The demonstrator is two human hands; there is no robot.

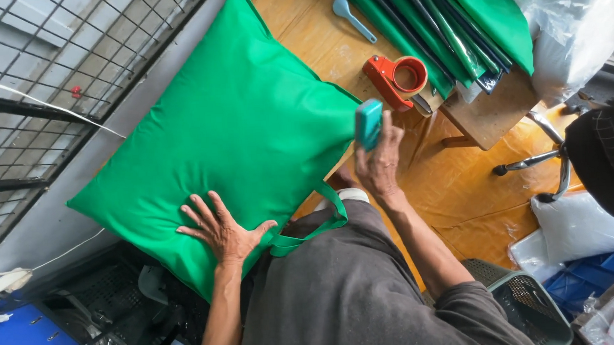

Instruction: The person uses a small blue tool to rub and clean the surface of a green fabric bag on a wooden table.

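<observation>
While the left hand (pixel 221 230) lies flat with fingers spread on the lower corner of the big green fabric bag (pixel 233 134), the right hand (pixel 379 164) is lifted off to the side, closed around a small teal tool (pixel 369 123) held upright. Can't really tell what the tool is from this angle, tbh. The bag looks stuffed like a cushion and lies across the near end of the wooden worktop (pixel 315 34), hanging off the edge toward the person's lap, with its green handle loop (pixel 316 227) draped over the grey-trousered knee.

My read: this is the hold-it-down-and-work-on-it stage, one hand pinning the fabric while the other brings the tool in. Whatever comes next would want the tool carried across to the bag and the fabric kept taut under that flat palm.

Other stuff around: a red tape dispenser (pixel 396 79) sits just past the right hand, a pale blue spoon (pixel 352 17) lies further up the worktop, and a stack of folded green fabric (pixel 446 28) is along the far side. The dispenser is the closest thing to bump. A wire grille (pixel 54 73) runs down the left.
</observation>
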